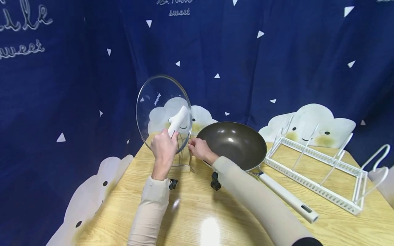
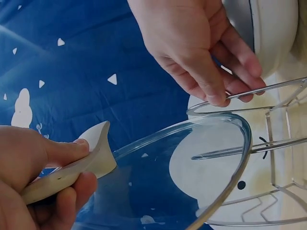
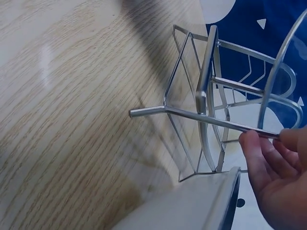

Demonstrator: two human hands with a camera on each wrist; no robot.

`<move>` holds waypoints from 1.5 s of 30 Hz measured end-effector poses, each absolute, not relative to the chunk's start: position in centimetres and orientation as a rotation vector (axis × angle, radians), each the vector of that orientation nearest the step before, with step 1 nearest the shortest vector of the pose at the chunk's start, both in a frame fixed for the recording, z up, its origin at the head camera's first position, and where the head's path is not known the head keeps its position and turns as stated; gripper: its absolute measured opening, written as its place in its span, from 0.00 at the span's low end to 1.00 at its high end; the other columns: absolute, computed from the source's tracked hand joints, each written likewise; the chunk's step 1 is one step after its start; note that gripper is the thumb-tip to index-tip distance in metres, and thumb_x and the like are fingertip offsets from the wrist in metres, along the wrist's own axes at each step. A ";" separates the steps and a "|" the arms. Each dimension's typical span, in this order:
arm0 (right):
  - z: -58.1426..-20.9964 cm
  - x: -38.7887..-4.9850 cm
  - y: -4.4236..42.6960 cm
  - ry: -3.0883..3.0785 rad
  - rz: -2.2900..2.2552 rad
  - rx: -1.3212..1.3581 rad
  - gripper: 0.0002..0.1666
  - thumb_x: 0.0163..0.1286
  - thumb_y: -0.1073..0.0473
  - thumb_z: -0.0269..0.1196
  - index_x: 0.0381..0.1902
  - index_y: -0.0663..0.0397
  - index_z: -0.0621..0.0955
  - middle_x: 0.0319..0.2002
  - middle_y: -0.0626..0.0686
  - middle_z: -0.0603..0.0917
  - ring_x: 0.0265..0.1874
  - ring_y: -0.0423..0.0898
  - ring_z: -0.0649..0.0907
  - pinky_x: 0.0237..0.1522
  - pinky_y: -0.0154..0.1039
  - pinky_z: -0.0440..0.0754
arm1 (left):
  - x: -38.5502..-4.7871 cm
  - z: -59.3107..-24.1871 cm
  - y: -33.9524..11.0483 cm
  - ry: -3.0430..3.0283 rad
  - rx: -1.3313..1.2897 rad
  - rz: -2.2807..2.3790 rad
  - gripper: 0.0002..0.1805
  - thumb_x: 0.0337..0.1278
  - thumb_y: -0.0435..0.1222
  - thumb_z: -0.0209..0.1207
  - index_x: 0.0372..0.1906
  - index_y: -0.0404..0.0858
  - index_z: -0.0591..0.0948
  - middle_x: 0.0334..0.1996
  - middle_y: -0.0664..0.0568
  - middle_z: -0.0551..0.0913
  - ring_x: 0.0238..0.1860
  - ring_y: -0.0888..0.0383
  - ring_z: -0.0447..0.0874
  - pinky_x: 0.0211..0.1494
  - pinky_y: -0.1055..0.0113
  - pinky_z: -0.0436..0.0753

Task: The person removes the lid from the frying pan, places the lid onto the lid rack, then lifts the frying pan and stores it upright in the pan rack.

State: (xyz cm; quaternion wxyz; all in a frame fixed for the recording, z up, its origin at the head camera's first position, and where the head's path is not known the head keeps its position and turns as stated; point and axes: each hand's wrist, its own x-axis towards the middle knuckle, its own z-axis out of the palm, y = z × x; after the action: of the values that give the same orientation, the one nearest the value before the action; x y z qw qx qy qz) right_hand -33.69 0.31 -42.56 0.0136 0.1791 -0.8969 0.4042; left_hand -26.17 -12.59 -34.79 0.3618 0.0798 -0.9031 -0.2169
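My left hand (image 1: 164,147) grips the white handle (image 1: 178,120) of a round glass pan lid (image 1: 150,106). The lid is held upright, its lower rim among the wires of a small metal wire rack (image 3: 207,72). Whether the rim rests on the rack, I cannot tell. With thumb and fingertips, my right hand (image 1: 201,149) pinches one end wire of that rack, as the left wrist view shows closely. Just behind the right hand sits a dark wok (image 1: 234,147) with a white outside and a long white handle (image 1: 286,194).
A white dish rack (image 1: 307,182) with upright dividers stands on the right of the wooden table (image 1: 114,212). Two small black objects (image 1: 215,181) lie near my forearms. A dark blue curtain (image 1: 227,51) with clouds and triangles hangs behind the table.
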 end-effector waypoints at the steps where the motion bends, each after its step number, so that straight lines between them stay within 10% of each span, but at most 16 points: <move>1: -42.6 -33.8 0.3 -2.791 1.252 0.554 0.07 0.71 0.61 0.56 0.32 0.57 0.77 0.24 0.52 0.82 0.19 0.40 0.79 0.22 0.30 0.75 | -26.3 -34.9 -12.6 -2.332 0.203 -0.556 0.20 0.50 0.46 0.67 0.31 0.30 0.81 0.23 0.35 0.82 0.24 0.36 0.80 0.25 0.46 0.76; 45: -42.7 -34.2 1.0 -2.795 1.152 0.630 0.11 0.72 0.60 0.54 0.28 0.53 0.74 0.19 0.48 0.81 0.17 0.39 0.77 0.19 0.31 0.72 | -27.8 -37.5 -12.2 -2.551 0.259 -0.560 0.21 0.50 0.46 0.68 0.36 0.30 0.81 0.26 0.36 0.82 0.27 0.39 0.82 0.25 0.49 0.79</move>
State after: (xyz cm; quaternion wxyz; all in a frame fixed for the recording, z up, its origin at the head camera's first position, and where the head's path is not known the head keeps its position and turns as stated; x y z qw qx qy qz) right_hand -34.15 0.96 -42.69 0.0269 0.2039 -0.9047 0.3730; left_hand -27.76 -12.18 -37.53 0.2558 0.0956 -0.9396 -0.2061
